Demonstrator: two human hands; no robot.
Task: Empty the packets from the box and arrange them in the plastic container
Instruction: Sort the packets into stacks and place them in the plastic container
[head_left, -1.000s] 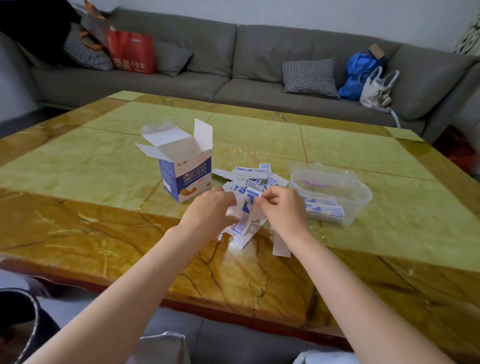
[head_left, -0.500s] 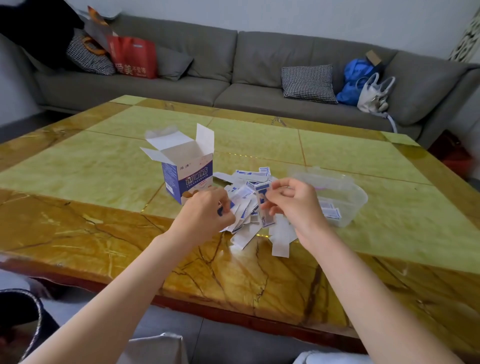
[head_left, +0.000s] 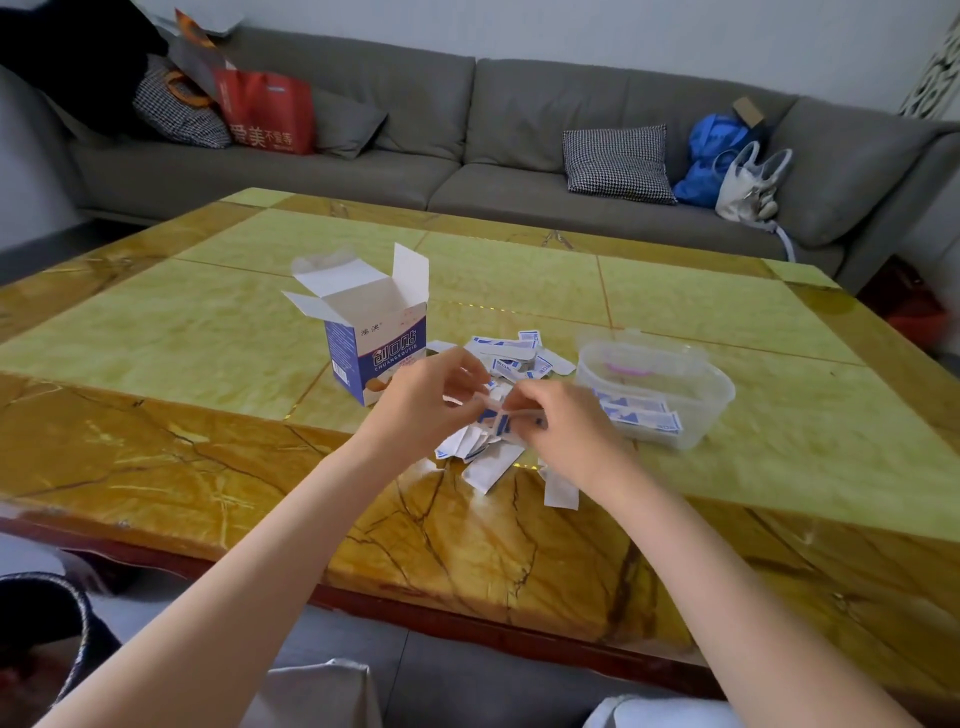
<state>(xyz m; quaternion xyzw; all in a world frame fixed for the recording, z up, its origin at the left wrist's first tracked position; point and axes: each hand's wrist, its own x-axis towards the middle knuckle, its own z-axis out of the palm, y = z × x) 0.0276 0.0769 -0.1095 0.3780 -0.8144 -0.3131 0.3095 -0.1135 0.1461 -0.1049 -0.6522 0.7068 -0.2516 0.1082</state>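
while both hands pinch one packet (head_left: 496, 418) between them, left hand (head_left: 426, 400) and right hand (head_left: 558, 431) hover over the pile (head_left: 511, 358).

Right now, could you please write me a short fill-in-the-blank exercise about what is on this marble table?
1. The blue-and-white cardboard box stands upright with its top flaps ____.
2. Both hands, left hand and right hand, hold one white-and-blue paper packet above the loose ____ of packets.
3. The clear plastic container already holds a few ____.

Missing words: open; pile; packets
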